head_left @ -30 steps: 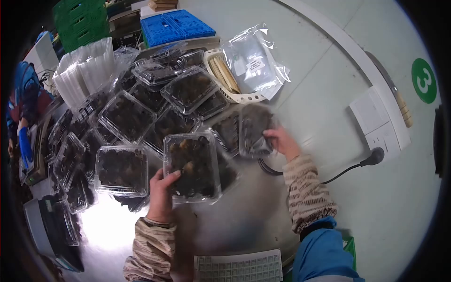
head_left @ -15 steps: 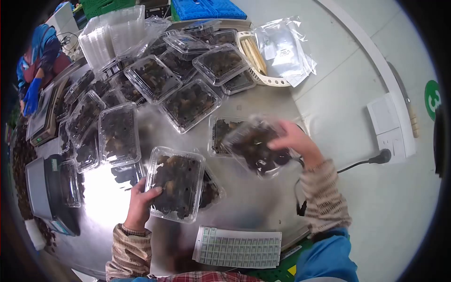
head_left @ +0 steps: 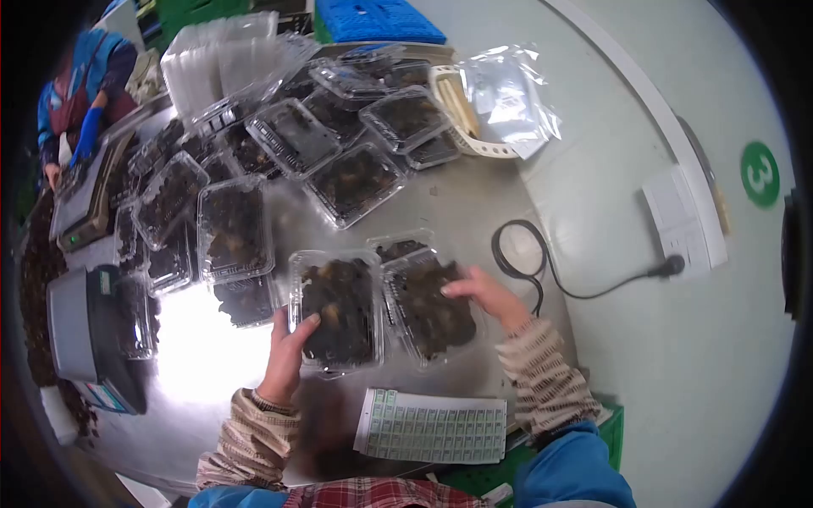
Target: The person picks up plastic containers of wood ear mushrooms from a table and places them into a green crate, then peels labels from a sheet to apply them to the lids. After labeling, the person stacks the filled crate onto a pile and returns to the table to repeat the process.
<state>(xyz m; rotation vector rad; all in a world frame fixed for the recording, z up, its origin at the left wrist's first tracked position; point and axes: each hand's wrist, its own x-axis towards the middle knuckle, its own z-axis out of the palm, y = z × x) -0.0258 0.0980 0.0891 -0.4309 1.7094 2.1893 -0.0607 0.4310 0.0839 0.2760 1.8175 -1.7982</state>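
My left hand (head_left: 288, 351) grips the left edge of a clear plastic box (head_left: 339, 313) filled with dark, brownish pieces. My right hand (head_left: 491, 298) holds a similar box (head_left: 430, 309) by its right side, thumb on top. The two boxes are side by side, their near edges almost touching. Behind the right one, part of another filled box (head_left: 401, 247) shows on the metal table. A sheet of small green labels (head_left: 436, 426) lies at the front edge, below both boxes.
Many filled boxes (head_left: 235, 229) crowd the left and back of the metal table (head_left: 474, 190). Stacked empty trays (head_left: 218, 68), a white basket (head_left: 495, 150), a grey scale (head_left: 74, 326) and a black cable (head_left: 584, 296) surround them. A co-worker (head_left: 85, 85) is at far left.
My right hand has moved left and down with its box, bringing it beside the left one. My left hand's box has shifted slightly right. The view has shifted a little.
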